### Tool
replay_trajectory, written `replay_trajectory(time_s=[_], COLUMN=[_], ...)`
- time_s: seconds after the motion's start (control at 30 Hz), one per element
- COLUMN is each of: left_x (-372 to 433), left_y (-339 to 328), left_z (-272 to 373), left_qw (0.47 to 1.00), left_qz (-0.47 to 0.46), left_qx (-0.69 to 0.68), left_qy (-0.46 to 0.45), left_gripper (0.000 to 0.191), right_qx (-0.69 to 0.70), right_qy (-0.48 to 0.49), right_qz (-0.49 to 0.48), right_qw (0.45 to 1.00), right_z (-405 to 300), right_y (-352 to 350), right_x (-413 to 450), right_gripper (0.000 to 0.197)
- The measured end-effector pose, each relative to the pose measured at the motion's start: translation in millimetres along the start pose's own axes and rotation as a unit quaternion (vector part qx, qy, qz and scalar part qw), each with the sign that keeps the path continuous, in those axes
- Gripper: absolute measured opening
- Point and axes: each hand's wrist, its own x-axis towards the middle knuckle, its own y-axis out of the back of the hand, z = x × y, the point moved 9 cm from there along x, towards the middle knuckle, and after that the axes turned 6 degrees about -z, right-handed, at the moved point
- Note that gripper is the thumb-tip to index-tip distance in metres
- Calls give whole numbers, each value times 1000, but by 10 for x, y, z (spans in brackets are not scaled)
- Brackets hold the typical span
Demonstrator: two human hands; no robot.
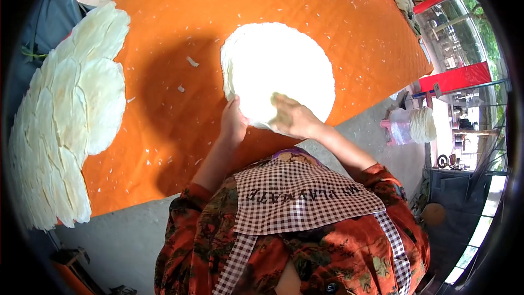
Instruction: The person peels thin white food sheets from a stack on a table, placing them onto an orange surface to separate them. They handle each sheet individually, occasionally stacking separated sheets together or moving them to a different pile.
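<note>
A stack of thin round white sheets, like flatbread or rice crackers (pixel 282 61), stands in the middle of the orange table cover (pixel 176 4), its top washed out by glare. My left hand (pixel 234 121) rests against the stack's near left edge, thumb up along the side; whether it grips a sheet cannot be told. Over the near right part of the top lies my right hand (pixel 294 116), its fingers blurred and partly lost in the glare. Many similar pale sheets (pixel 65 119) overlap in a broad heap along the table's left side.
Small white flakes (pixel 192 62) are scattered over the cover. Beyond the table's right edge, another stack of round sheets (pixel 423 125) sits by a pink stool (pixel 386 127) on the concrete floor (pixel 368 139). Red cloth (pixel 458 78) and metal framing stand farther right.
</note>
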Motion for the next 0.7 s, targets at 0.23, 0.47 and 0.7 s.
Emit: replay_trajectory(time_s=[0.23, 0.47, 0.7], left_x=[121, 221, 204], left_y=[-232, -165, 171], left_z=[-170, -97, 55], left_qw=[979, 995, 994], left_qz=[-111, -12, 79], left_qx=[-173, 101, 49], left_qy=[-7, 12, -50], left_gripper=[27, 20, 10], right_qx=[230, 452, 425], right_qy=[-93, -61, -212], right_qz=[107, 69, 53], right_qw=[963, 887, 879], right_z=[-86, 308, 1218], right_y=[122, -384, 467], right_x=[440, 645, 488], right_gripper=[84, 72, 42])
